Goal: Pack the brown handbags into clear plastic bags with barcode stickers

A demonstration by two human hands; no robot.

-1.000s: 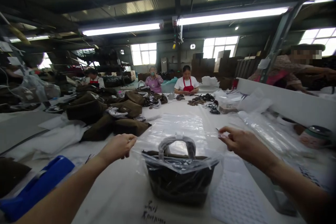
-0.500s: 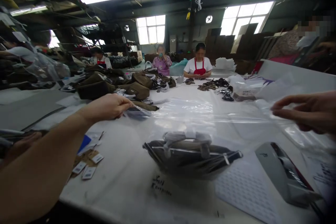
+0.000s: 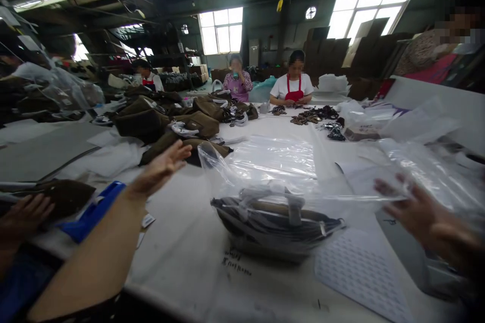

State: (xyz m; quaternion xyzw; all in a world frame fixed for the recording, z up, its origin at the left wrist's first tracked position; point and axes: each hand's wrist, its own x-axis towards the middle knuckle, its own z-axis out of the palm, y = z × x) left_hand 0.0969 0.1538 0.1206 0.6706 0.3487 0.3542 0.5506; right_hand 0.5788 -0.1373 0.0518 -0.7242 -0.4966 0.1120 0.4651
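Observation:
A dark handbag [image 3: 261,237] with wrapped handles stands on the white table, inside a clear plastic bag [image 3: 341,197] whose loose upper part spreads to both sides. My left hand [image 3: 162,167] is open, fingers stretched, left of the plastic and apart from it. My right hand [image 3: 420,217] is blurred, its fingers spread at the plastic's right end; whether they touch it I cannot tell. Beneath that hand lies a grey device [image 3: 397,247], partly hidden. A white patterned sheet [image 3: 359,270] is beside the handbag.
Brown bags [image 3: 142,123] are heaped at the back left. Shiny clear plastic [image 3: 280,154] lies flat behind the handbag. Another person's hand [image 3: 25,219] is at far left, near a blue item [image 3: 93,214]. Dark small parts [image 3: 316,113] lie before a seated co-worker [image 3: 291,86].
My left hand has let go of the plastic and opened. My right hand has moved down and left, its fingers spreading. The plastic has dropped around the handbag. The blue item shows more.

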